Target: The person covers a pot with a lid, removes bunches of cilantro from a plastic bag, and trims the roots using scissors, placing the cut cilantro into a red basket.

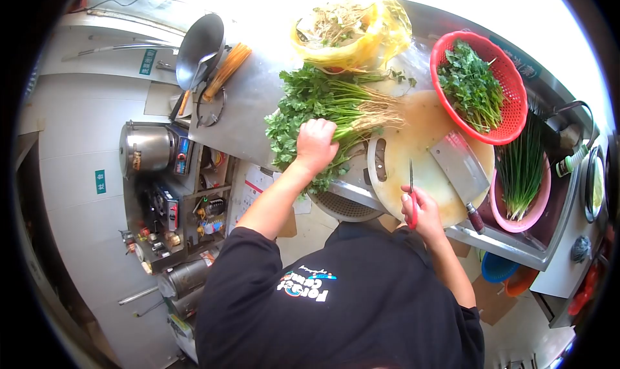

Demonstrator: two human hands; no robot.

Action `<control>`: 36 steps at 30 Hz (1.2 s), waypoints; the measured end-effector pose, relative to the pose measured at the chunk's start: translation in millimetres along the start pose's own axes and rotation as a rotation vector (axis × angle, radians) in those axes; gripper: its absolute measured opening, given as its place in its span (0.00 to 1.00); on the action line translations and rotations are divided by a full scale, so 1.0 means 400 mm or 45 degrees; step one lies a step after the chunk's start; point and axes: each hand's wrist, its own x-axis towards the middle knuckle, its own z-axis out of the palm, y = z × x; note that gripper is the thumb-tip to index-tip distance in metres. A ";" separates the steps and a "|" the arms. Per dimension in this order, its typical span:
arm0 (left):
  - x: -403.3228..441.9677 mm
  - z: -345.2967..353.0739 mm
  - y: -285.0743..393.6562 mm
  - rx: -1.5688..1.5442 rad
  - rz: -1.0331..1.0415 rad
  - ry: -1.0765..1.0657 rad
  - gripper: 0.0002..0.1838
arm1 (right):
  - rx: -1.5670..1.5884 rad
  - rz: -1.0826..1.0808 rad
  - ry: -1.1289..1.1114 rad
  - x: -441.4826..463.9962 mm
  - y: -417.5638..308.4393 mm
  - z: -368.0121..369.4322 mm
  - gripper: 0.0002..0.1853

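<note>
My left hand (316, 143) is closed on the stems of a large bunch of leafy greens (300, 98), whose pale roots (381, 111) point right over the edge of a round cutting board (407, 169). In my right hand (423, 212) are red-handled scissors (412, 204), held near the board's front edge with the blades pointing away from me. A cleaver (460, 165) lies on the right part of the board. Behind it, a red basket (513, 101) holds cut greens (471, 88).
A yellow bag (349, 52) of root trimmings stands behind the bunch. Right of the board, a pink basin (546, 191) of long green stalks (520, 169) sits in the sink (558, 230). A wok (200, 49) and a steel pot (147, 149) are at the left.
</note>
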 end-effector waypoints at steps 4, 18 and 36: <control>0.016 -0.074 -0.019 -0.545 -0.422 0.138 0.15 | -0.012 -0.016 0.014 -0.003 0.010 -0.003 0.18; 0.112 -0.417 -0.137 -1.644 -0.587 -0.130 0.19 | -0.618 -0.590 -0.295 0.132 -0.247 0.106 0.19; 0.413 -0.373 -0.175 -1.771 -0.553 -0.801 0.15 | -0.839 -0.762 -0.402 0.428 -0.680 0.251 0.29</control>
